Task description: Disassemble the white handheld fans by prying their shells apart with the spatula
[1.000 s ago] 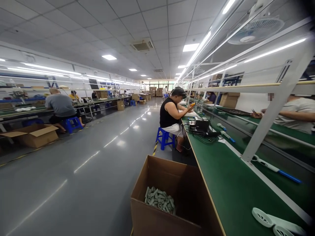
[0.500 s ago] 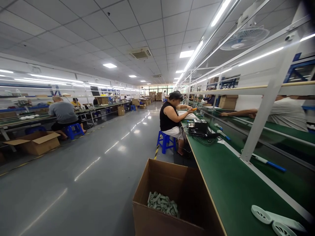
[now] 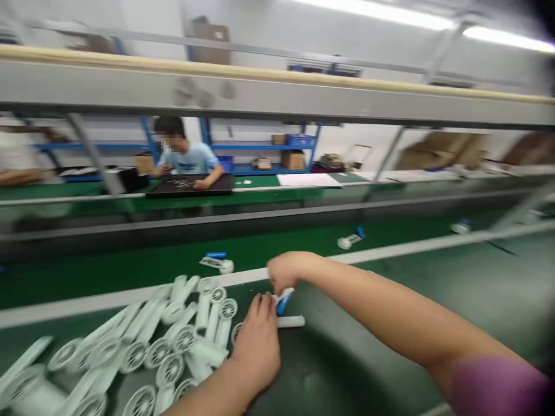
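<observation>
My left hand (image 3: pixel 260 341) lies over a pale green fan housing (image 3: pixel 291 322), its fingers closed around it. The housing's handle sticks out to the right and part of its round grille shows to the left. Just above, my right hand (image 3: pixel 287 271) pinches a small white part with a blue cylinder (image 3: pixel 284 303); the fingertips are partly hidden. Left of my hands is a pile of pale green fan housings (image 3: pixel 143 352) with round slotted ends. The picture is somewhat blurred.
Beyond a white rail (image 3: pixel 243 277), a green belt (image 3: pixel 295 248) carries white parts with blue cylinders (image 3: pixel 225 266). Across it, a person (image 3: pixel 186 156) works over a black tray (image 3: pixel 191 185). A grey beam (image 3: pixel 277 95) crosses overhead.
The view has swung from the aisle, with its carton and seated people, to the bench. Both my hands have come into view, working on parts beside the pile.
</observation>
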`<state>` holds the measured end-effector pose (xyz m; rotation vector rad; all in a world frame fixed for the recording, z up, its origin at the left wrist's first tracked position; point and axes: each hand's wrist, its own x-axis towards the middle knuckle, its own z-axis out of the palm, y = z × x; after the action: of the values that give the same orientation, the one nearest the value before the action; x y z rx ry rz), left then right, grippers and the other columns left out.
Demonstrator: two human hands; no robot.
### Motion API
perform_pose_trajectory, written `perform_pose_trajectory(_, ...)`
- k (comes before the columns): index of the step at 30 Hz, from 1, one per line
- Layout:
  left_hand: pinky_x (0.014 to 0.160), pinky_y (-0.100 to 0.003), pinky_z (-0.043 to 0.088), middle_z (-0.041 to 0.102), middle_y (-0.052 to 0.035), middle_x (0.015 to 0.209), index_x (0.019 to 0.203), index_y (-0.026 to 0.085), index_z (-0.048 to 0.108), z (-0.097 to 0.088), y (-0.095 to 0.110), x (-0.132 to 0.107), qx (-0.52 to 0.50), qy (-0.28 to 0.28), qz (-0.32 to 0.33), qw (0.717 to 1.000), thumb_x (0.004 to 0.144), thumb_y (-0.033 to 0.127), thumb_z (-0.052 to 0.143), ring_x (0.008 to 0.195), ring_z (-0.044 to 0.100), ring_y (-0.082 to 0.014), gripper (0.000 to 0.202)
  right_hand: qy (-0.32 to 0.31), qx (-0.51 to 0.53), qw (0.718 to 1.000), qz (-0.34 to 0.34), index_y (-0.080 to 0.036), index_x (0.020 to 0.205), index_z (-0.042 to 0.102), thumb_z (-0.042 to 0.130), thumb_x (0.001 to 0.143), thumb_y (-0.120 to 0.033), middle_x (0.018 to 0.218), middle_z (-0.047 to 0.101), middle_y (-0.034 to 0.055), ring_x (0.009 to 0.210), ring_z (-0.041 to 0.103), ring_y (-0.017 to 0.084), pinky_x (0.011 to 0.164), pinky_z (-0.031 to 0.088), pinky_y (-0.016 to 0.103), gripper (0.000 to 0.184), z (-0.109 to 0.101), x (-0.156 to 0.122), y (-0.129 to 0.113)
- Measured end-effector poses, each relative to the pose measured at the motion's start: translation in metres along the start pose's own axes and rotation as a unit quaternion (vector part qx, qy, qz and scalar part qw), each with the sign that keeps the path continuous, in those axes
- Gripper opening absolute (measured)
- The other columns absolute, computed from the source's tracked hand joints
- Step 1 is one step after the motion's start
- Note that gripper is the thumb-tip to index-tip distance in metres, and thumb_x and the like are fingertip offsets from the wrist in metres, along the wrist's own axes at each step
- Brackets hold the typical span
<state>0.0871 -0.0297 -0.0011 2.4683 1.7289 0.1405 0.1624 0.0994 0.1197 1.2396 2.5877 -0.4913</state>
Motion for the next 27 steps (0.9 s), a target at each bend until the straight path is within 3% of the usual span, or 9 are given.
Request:
perform_pose_trajectory(3, 0.113, -0.047, 0.027, 0.027, -0.0164, 0.153, 0.146, 0.007, 0.03, 0.01, -0.002, 0.009, 0.026, -0.001, -0.004, 1.0, 0.082, 0.011, 0.043, 0.141, 0.02, -0.0364, 0.066, -0.089, -0.013, 0.995, 0.051, -0.015, 0.068, 0.066, 0.079, 0.071, -0.031, 0.067, 0.064, 0.0008, 0.073, 0.063, 0.02, 0.075, 0.052, 0.038, 0.021, 0.004, -0.009, 0.027)
perform_pose_trajectory(5, 0.112, -0.049, 0.027, 0.03, -0.016, 0.152, 0.146, 0.006, 0.032, 0.006, -0.006, 0.008, 0.052, -0.017, 0.003, 0.998, 0.079, 0.01, 0.042, 0.141, 0.021, -0.037, 0.067, -0.093, -0.027, 0.994, 0.05, -0.018, 0.047, 0.059, 0.085, 0.052, -0.02, 0.05, 0.057, -0.0004, 0.069, 0.063, 0.025, 0.075, 0.05, 0.04, 0.027, 0.004, -0.011, 0.022)
perform_pose_trajectory(7, 0.11, -0.051, 0.03, 0.031, -0.0177, 0.151, 0.145, 0.006, 0.033, 0.0, -0.006, 0.008, 0.07, -0.036, 0.011, 0.997, 0.078, 0.01, 0.042, 0.14, 0.023, -0.0382, 0.068, -0.073, -0.042, 0.995, 0.05, -0.02, 0.039, 0.054, 0.082, 0.046, -0.013, 0.043, 0.052, -0.0007, 0.066, 0.063, 0.027, 0.073, 0.049, 0.039, 0.029, 0.005, -0.021, 0.017)
perform_pose_trajectory(12, 0.098, -0.048, 0.044, 0.026, -0.0203, 0.153, 0.148, 0.007, 0.027, -0.004, 0.001, 0.015, 0.097, -0.067, 0.009, 0.993, 0.081, 0.01, 0.042, 0.132, 0.035, -0.0404, 0.068, 0.014, -0.076, 0.994, 0.08, -0.018, 0.046, 0.06, 0.066, 0.051, -0.001, 0.051, 0.059, 0.0047, 0.063, 0.063, 0.026, 0.061, 0.044, 0.032, 0.019, 0.018, -0.082, 0.042)
perform_pose_trajectory(16, 0.095, -0.055, 0.043, 0.027, -0.0179, 0.153, 0.147, 0.025, 0.031, 0.0, -0.005, 0.021, 0.092, -0.07, 0.034, 0.993, 0.084, 0.018, 0.052, 0.126, 0.043, -0.0411, 0.067, 0.104, -0.056, 0.982, 0.149, -0.021, 0.073, 0.072, 0.057, 0.077, -0.018, 0.071, 0.068, 0.0095, 0.067, 0.064, 0.026, 0.055, 0.04, 0.032, 0.016, 0.046, -0.125, 0.099)
perform_pose_trajectory(19, 0.089, -0.049, 0.047, 0.035, -0.0121, 0.148, 0.126, 0.028, 0.056, -0.007, -0.013, 0.027, 0.059, -0.092, 0.045, 0.993, 0.084, 0.017, 0.052, 0.117, 0.05, -0.0344, 0.044, 0.251, 0.178, 0.928, 0.209, -0.029, 0.092, 0.072, 0.052, 0.085, -0.048, 0.078, 0.069, 0.0037, 0.067, 0.062, 0.022, 0.053, 0.039, 0.029, 0.028, 0.08, -0.133, 0.133)
perform_pose_trajectory(22, 0.085, -0.042, 0.05, 0.053, -0.0113, 0.128, 0.095, 0.02, 0.068, -0.022, -0.024, 0.04, 0.049, -0.081, 0.029, 0.995, 0.083, 0.014, 0.05, 0.104, 0.057, -0.0282, 0.022, 0.357, 0.363, 0.837, 0.199, -0.023, 0.094, 0.07, 0.051, 0.084, -0.055, 0.076, 0.068, 0.0037, 0.067, 0.06, 0.021, 0.055, 0.042, 0.029, 0.039, 0.116, -0.127, 0.144)
perform_pose_trajectory(24, 0.084, -0.04, 0.05, 0.056, -0.012, 0.118, 0.092, 0.018, 0.067, -0.034, -0.033, 0.057, 0.045, -0.053, 0.018, 0.997, 0.085, 0.017, 0.049, 0.096, 0.06, -0.0262, 0.02, 0.404, 0.43, 0.789, 0.17, -0.019, 0.092, 0.069, 0.052, 0.083, -0.055, 0.075, 0.067, 0.0044, 0.069, 0.06, 0.022, 0.058, 0.043, 0.029, 0.04, 0.134, -0.119, 0.146)
perform_pose_trajectory(27, 0.083, -0.041, 0.049, 0.053, -0.0141, 0.119, 0.099, 0.015, 0.065, -0.056, -0.052, 0.089, 0.044, -0.004, -0.01, 0.999, 0.091, 0.025, 0.04, 0.093, 0.06, -0.0261, 0.028, 0.436, 0.441, 0.764, 0.176, -0.019, 0.095, 0.069, 0.051, 0.085, -0.053, 0.07, 0.064, 0.0024, 0.066, 0.057, 0.019, 0.059, 0.042, 0.029, 0.04, 0.147, -0.113, 0.154)
